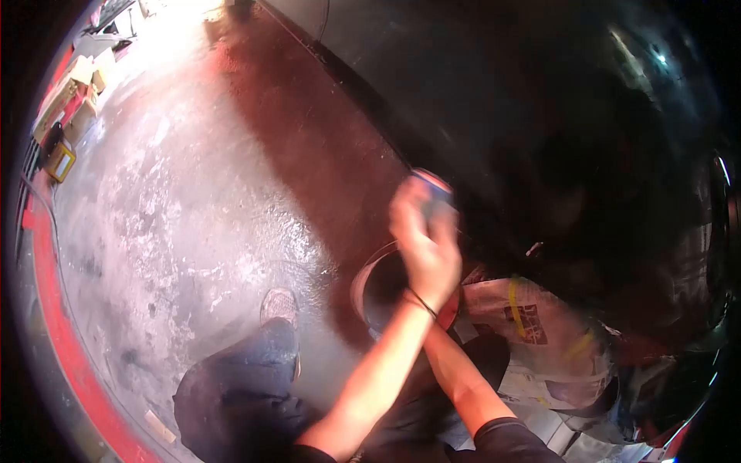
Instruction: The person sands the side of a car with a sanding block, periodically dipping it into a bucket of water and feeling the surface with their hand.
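My left hand (pixel 428 251), a dark band at its wrist, reaches up the middle of the view, smeared by motion. Its fingers close round a small blue and pale block (pixel 434 184), held against the edge of a dark, glossy panel (pixel 525 131). My right forearm (pixel 467 378) crosses behind the left wrist, and the right hand is hidden there. Below the hands stands a round bucket (pixel 360 292), its rim partly covered by my left arm.
Printed paper sheeting with yellow tape (pixel 552 339) lies at the lower right. A red strip (pixel 65 316) curves along the left side of the grey, wet-looking floor (pixel 177 208). Cardboard boxes (pixel 81 108) and a yellow case (pixel 60 162) stand at the far left. My shoe (pixel 279 305) rests on the floor.
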### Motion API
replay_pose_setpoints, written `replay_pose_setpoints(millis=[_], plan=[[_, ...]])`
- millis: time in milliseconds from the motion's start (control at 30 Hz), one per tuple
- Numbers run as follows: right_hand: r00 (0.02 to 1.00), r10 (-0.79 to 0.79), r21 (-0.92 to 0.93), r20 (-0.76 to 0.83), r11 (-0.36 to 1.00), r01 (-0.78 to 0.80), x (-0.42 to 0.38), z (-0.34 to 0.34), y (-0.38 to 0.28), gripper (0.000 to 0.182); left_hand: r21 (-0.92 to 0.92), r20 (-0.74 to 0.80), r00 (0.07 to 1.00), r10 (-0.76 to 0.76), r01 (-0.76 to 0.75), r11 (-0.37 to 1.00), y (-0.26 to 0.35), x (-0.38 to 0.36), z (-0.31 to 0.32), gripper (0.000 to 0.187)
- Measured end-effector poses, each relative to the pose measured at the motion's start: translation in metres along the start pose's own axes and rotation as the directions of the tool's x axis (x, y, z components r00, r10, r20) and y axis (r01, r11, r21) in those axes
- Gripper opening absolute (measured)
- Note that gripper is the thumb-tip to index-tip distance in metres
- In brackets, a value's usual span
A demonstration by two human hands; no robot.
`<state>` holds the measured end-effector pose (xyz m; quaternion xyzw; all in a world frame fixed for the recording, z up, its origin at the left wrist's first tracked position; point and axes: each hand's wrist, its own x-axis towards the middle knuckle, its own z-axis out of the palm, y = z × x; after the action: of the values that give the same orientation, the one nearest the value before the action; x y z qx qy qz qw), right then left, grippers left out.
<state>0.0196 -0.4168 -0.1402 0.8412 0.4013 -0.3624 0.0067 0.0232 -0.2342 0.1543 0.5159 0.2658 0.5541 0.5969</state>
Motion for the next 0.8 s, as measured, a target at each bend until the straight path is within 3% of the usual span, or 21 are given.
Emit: replay_pose_setpoints(millis=[33,67,100,167,200,333,433,533,567,633,667,700,733,767,800], plan=[[1.0,0.009,0.014,-0.012,1.0,-0.009,0.003,0.0,-0.003,0.047,0.046,-0.102,0.995,-0.004,0.008,0.999,-0.006,0.034,-0.02,0.04],[1.0,0.022,0.032,-0.021,0.999,-0.022,0.005,0.004,-0.008,0.049,-0.025,-0.217,0.963,-0.161,0.159,0.987,-0.009,0.06,-0.04,0.036],[0.999,0.039,0.051,-0.032,0.998,-0.037,0.009,0.009,-0.01,0.05,-0.127,-0.287,0.941,-0.18,0.149,0.981,-0.021,0.084,-0.06,0.031],[0.989,0.14,0.101,-0.051,0.986,-0.134,0.012,0.033,-0.024,0.054,-0.164,-0.432,0.891,-0.141,0.076,0.984,-0.043,0.112,-0.097,0.027],[0.999,0.043,0.105,0.03,0.993,-0.046,0.061,0.113,0.053,0.053,-0.203,-0.473,0.866,-0.16,0.069,0.977,-0.048,0.117,-0.107,0.026],[0.998,0.056,0.084,0.017,0.995,-0.057,0.05,0.102,0.037,0.035,-0.224,-0.51,0.828,-0.234,0.135,0.965,-0.063,0.118,-0.116,0.027],[0.989,0.119,-0.078,0.089,0.991,-0.112,-0.054,-0.092,-0.103,0.032,-0.244,-0.46,0.848,-0.265,0.167,0.955,-0.085,0.107,-0.111,0.029],[0.948,-0.094,0.229,-0.305,0.959,0.168,-0.104,-0.15,-0.11,0.026,-0.126,-0.287,0.915,-0.283,0.257,0.958,-0.096,0.094,-0.095,0.027],[0.961,0.014,0.517,-0.278,0.845,0.138,-0.122,-0.177,-0.119,0.025,-0.078,-0.19,0.941,-0.28,0.269,0.96,-0.097,0.086,-0.086,0.026],[0.978,0.165,0.924,-0.131,0.378,0.06,-0.156,-0.234,-0.135,0.023,0.087,0.056,0.937,-0.344,0.339,0.937,-0.107,0.05,-0.075,0.04],[0.987,0.093,0.982,-0.135,0.144,0.121,-0.173,-0.257,-0.13,0.023,0.206,0.138,0.861,-0.49,0.459,0.864,-0.086,0.029,-0.068,0.05],[0.974,0.13,0.981,-0.188,0.067,0.18,-0.196,-0.284,-0.131,0.026,0.313,0.252,0.803,-0.54,0.461,0.831,-0.068,0.011,-0.063,0.056],[0.956,0.171,0.944,-0.238,-0.189,0.268,-0.223,-0.313,-0.141,0.029,0.361,0.386,0.747,-0.541,0.418,0.834,-0.078,-0.013,-0.065,0.055],[0.933,0.225,0.834,-0.28,-0.424,0.353,-0.253,-0.345,-0.156,0.033,0.357,0.405,0.721,-0.562,0.441,0.824,-0.097,-0.042,-0.068,0.047],[0.911,0.28,0.78,-0.303,-0.477,0.406,-0.286,-0.382,-0.173,0.036,0.182,0.422,0.6,-0.68,0.679,0.711,-0.033,-0.037,-0.054,0.041]])
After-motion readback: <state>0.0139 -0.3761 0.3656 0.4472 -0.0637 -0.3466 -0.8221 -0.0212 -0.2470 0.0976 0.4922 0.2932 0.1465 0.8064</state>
